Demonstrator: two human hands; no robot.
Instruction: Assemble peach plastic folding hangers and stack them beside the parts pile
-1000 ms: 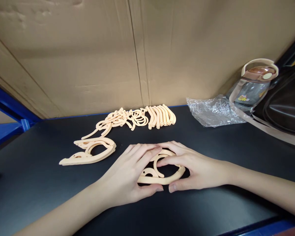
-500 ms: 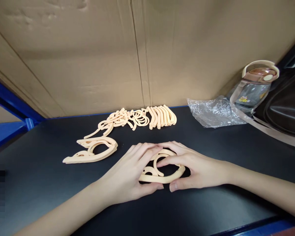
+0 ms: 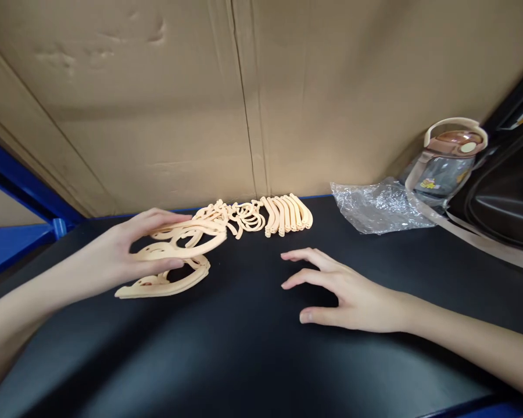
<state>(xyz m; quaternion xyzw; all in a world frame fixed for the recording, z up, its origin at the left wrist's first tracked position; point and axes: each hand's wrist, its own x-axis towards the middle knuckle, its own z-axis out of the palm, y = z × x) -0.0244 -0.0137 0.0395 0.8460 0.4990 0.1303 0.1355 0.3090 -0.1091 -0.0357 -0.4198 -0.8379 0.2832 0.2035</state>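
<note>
In the head view, the left hand [image 3: 128, 252] grips a folded hanger [image 3: 204, 248] between thumb and fingers, over the far part of a stack [image 3: 169, 289] on the table [image 3: 253, 360]; whether they touch cannot be told. A light, level pinch should keep its arms folded and clear of the loose pieces [image 3: 218, 211]. The right hand [image 3: 355, 296], spread and holding nothing, is best well aside.
</note>
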